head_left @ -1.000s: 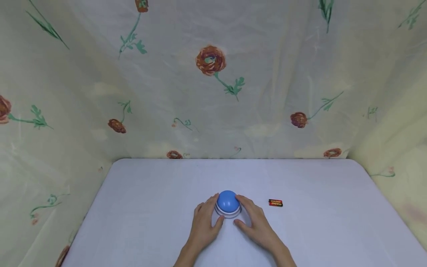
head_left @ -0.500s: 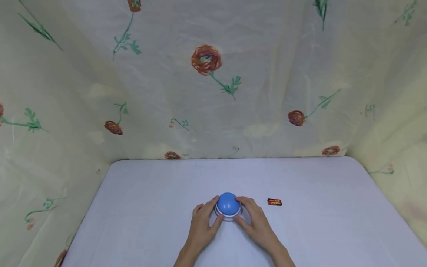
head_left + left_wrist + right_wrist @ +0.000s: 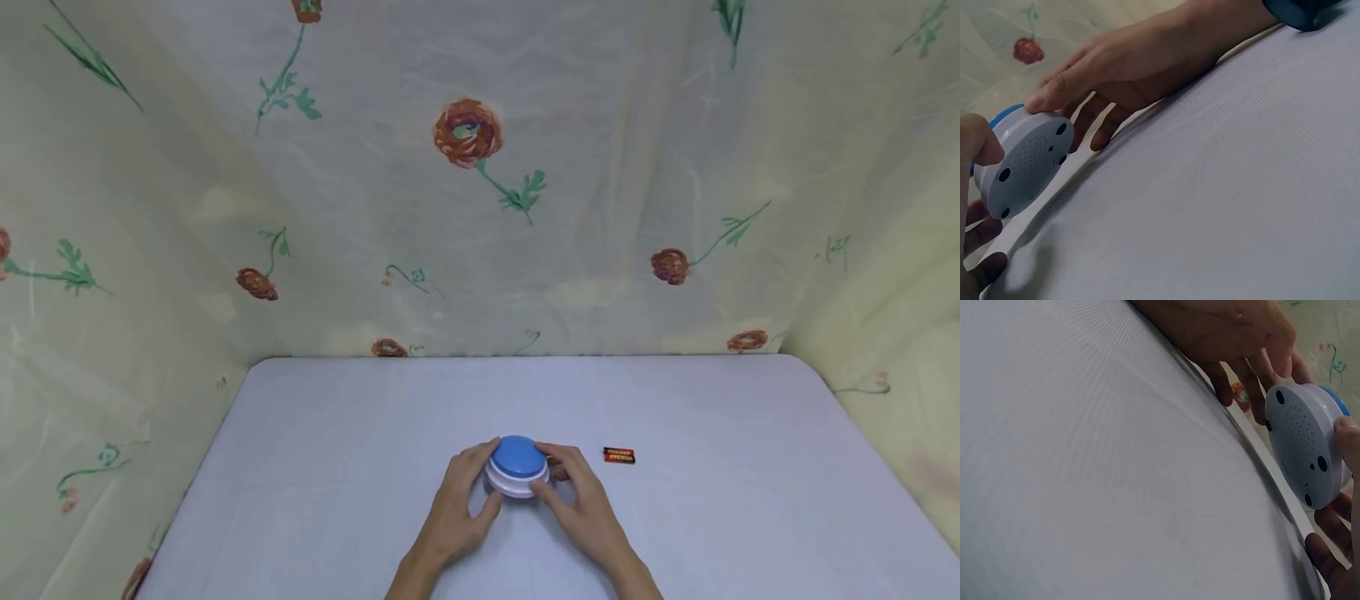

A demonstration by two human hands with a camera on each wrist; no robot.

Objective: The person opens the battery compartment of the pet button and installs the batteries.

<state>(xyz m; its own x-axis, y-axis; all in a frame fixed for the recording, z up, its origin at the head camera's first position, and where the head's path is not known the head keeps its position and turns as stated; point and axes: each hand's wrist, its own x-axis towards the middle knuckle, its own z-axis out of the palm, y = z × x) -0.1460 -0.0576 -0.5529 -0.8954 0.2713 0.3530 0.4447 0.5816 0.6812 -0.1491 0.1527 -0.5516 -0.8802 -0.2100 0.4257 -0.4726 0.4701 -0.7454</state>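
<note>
A push button (image 3: 519, 457) with a blue dome and white round base is between both hands, lifted off the white table and tilted. Fingers of the left hand (image 3: 453, 508) hold its left side, and those of the right hand (image 3: 588, 508) hold its right side. Its pale underside (image 3: 1032, 165) shows in the left wrist view, with a patch of small holes and several dark round spots. From the right wrist view, the right thumb (image 3: 1347, 434) lies on the rim of the base. Some fingertips are hidden behind the button.
Two small black-and-red batteries (image 3: 618, 455) lie side by side on the table, right of the hands. The white-covered table (image 3: 337, 433) has rounded far corners. Floral cloth (image 3: 570, 275) hangs behind it and at both sides.
Both hands have closed in on the button and raised it from the table. It has tipped, so more of the white base shows toward the person. The batteries lie as before.
</note>
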